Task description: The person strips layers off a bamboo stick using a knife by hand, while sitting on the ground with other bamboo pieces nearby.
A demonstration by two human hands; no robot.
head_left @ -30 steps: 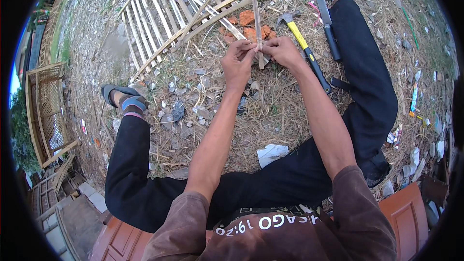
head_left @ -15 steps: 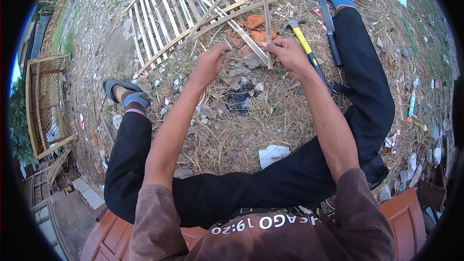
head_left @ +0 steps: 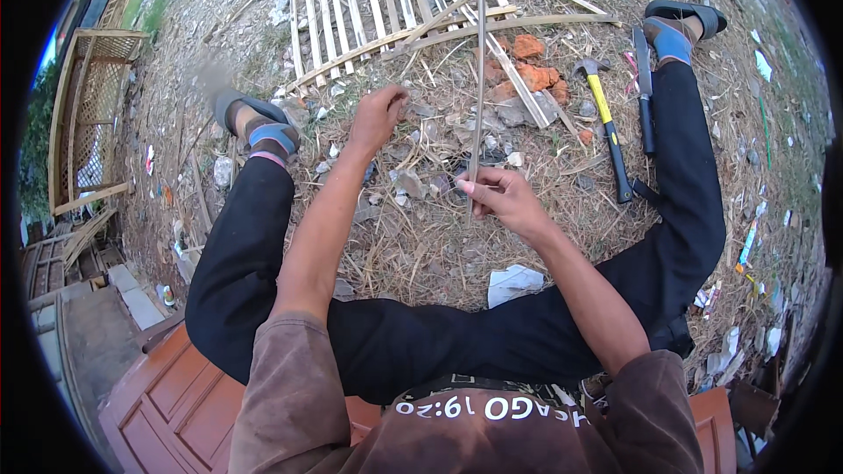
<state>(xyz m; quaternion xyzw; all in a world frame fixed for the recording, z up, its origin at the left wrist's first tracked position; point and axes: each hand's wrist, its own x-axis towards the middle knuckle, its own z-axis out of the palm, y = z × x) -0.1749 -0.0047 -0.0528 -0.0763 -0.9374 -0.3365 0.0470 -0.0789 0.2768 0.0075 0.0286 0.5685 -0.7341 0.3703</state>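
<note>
My right hand (head_left: 509, 200) pinches the lower end of a long, thin bamboo strip (head_left: 479, 79), which stretches away from me past the top edge of the picture. To its left, my left hand (head_left: 378, 123) hovers over the ground with its fingers curled together; whatever they may hold is hidden. Beyond both hands lies a frame of pale bamboo slats (head_left: 360, 0), with several loose slats crossing its right side. The end of one pale slat (head_left: 529, 105) lies beside orange brick pieces (head_left: 533, 79).
A hammer (head_left: 606, 123) with a yellow and black handle lies to the right, beside a long dark-handled knife (head_left: 645, 92) near my foot. White scraps (head_left: 515, 283), stones and dry grass cover the ground. A wooden lattice panel (head_left: 88, 123) stands at far left.
My right hand has come nearer to me, drawing the bamboo strip away from the pale slat. My left hand stays curled. The view has shifted, so the ground things appear farther right.
</note>
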